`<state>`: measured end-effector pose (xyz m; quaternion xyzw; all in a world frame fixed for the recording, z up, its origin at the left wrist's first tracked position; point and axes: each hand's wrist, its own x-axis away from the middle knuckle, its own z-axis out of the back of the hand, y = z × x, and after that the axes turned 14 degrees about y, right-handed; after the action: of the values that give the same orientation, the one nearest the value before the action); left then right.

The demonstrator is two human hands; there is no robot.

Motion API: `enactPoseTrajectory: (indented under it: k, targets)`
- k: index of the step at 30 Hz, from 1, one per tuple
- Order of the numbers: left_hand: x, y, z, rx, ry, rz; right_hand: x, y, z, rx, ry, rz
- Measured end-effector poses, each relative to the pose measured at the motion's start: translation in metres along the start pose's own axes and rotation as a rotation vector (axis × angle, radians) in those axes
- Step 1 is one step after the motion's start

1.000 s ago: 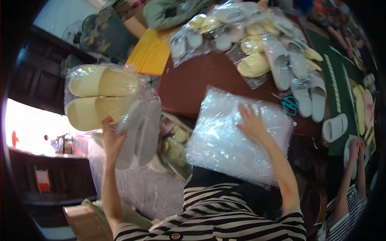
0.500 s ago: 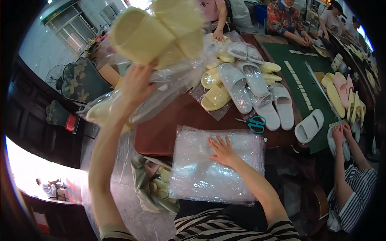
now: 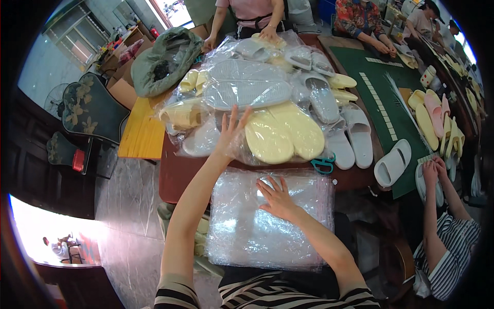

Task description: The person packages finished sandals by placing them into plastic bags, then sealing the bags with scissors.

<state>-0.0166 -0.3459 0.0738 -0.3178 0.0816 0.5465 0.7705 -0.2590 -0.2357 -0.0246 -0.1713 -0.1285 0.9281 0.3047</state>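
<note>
My left hand (image 3: 230, 136) has its fingers spread at the near edge of a heap of slippers in clear plastic. Its fingertips reach a bagged grey pair (image 3: 247, 85). Just right of it lies a bagged pale yellow pair (image 3: 284, 133), soles up. My right hand (image 3: 278, 198) rests with fingers apart on a stack of clear plastic bags (image 3: 242, 232) in front of me, holding nothing. Teal-handled scissors (image 3: 323, 164) lie between the heap and the stack, partly covered by the yellow pair's bag.
Loose grey slippers (image 3: 357, 139) sit right of the heap on the brown table (image 3: 177, 180). A green mat (image 3: 360, 59) lies beyond them. At far left are a green sack (image 3: 167, 62) and a yellow wooden surface (image 3: 141, 131). Co-workers' hands (image 3: 267, 33) are across and at right.
My left hand has come down from the upper left, where it held yellow slippers and plastic aloft, and let go over the heap. My right hand has stayed on the bag stack.
</note>
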Motion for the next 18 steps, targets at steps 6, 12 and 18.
enactPoseTrajectory:
  k: [6, 12, 18]
  targets:
    - [0.048, -0.015, -0.011, -0.32, 0.15, -0.233, -0.013, -0.001, 0.001, -0.253, -0.073, -0.111]
    - [0.014, -0.015, 0.054, 0.535, 0.111, 0.102, -0.022, -0.004, 0.03, -0.27, 0.126, -0.007]
    - [-0.006, -0.019, 0.075, 1.048, 0.362, 0.506, -0.011, 0.02, 0.054, -0.308, 0.258, -0.125]
